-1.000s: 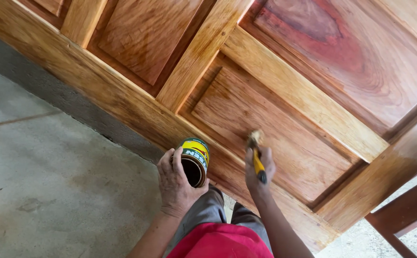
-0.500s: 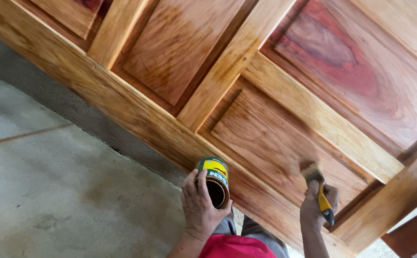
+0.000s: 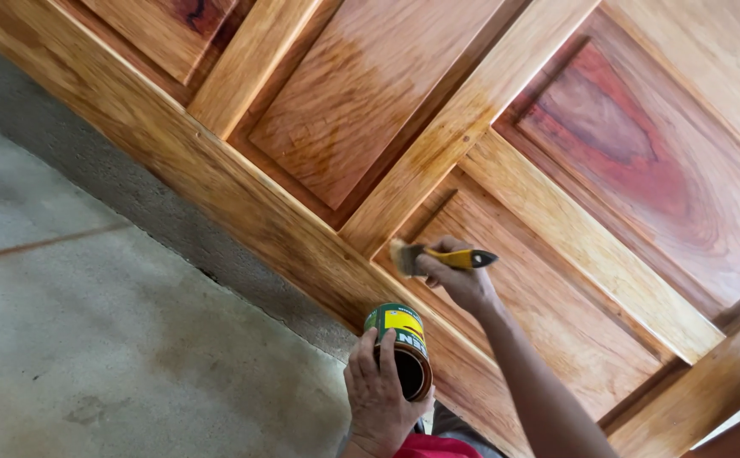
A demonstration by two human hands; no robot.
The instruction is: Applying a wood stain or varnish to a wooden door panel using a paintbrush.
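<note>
A large panelled wooden door (image 3: 438, 110) lies slanted across the view, glossy with orange-brown finish. My right hand (image 3: 463, 284) grips a paintbrush (image 3: 438, 257) with a yellow and black handle; its bristles touch the left corner of a recessed panel. My left hand (image 3: 378, 394) holds a small open can (image 3: 404, 348), green and yellow outside and dark inside, just below the door's lower rail. The can is tilted with its mouth towards me.
Grey concrete floor (image 3: 90, 339) fills the left side, with a thin seam line running across it. A dark gap runs along the door's lower edge. Red cloth (image 3: 433, 447) shows at the bottom edge near my left wrist.
My right hand has swept the brush leftwards across the panel, from its right part to its left corner. The left hand kept hold of the can. The view shifted along the door.
</note>
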